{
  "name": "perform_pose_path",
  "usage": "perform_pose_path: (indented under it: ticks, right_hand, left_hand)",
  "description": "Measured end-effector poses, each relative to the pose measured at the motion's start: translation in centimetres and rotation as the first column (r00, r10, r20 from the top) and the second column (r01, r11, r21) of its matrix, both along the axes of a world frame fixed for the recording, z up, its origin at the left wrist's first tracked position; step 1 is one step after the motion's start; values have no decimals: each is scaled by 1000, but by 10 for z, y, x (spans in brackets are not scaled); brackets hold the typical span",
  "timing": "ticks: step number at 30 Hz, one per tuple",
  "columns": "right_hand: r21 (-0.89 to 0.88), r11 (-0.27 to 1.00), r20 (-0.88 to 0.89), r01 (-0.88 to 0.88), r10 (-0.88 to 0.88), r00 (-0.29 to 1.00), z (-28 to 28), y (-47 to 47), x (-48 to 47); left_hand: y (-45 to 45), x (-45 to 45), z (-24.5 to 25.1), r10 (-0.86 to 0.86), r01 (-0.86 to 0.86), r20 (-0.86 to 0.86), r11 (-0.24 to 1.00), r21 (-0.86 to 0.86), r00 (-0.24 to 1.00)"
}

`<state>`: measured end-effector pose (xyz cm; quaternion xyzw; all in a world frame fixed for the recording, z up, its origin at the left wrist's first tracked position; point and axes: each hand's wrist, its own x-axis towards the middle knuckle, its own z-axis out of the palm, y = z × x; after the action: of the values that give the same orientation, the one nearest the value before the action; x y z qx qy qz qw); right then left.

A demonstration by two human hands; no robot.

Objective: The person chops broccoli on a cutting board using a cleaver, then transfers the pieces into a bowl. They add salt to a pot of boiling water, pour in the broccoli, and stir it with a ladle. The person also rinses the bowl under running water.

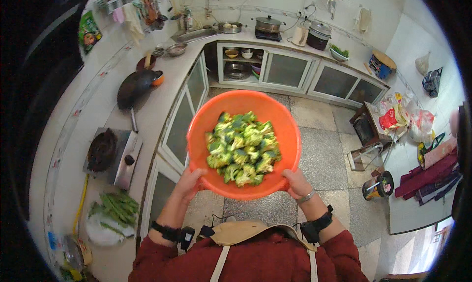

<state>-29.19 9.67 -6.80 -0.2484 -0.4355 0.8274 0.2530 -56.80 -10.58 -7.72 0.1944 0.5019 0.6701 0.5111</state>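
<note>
An orange plastic basin (289, 134) is held in front of my body, above the tiled floor. Many broccoli florets (243, 145) lie heaped in it. My left hand (190, 184) grips the near left rim, thumb over the edge. On the near right rim, my right hand (298, 184) has the same hold, with a metal watch band at its wrist. The fingers of both hands are partly hidden beneath the basin.
The left counter (155, 108) bears a wok (136, 88), a gas stove (123, 164) and green pods (118, 208). Along the far counter stand a steel pot (268, 24) and a rice cooker (319, 35). A bin (376, 188) and a low wooden table (374, 123) are on the right.
</note>
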Motion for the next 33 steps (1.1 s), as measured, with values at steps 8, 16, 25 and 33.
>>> perform_pose_path:
  ticks: [8, 16, 25, 33]
  right_hand:
    - [74, 972, -87, 221, -214, 973, 13, 167, -33]
    - [138, 986, -150, 97, -76, 986, 7, 377, -163]
    - [154, 984, -174, 85, -57, 983, 13, 529, -370]
    - [229, 973, 29, -28, 22, 999, 37, 671, -479]
  left_hand:
    - [225, -35, 27, -171, 172, -24, 983, 60, 985]
    - [402, -114, 1, -119, 79, 321, 988, 134, 940]
    - [553, -246, 8, 196, -291, 453, 945, 149, 870]
    - [682, -391, 3, 167, -178, 287, 984, 12, 943]
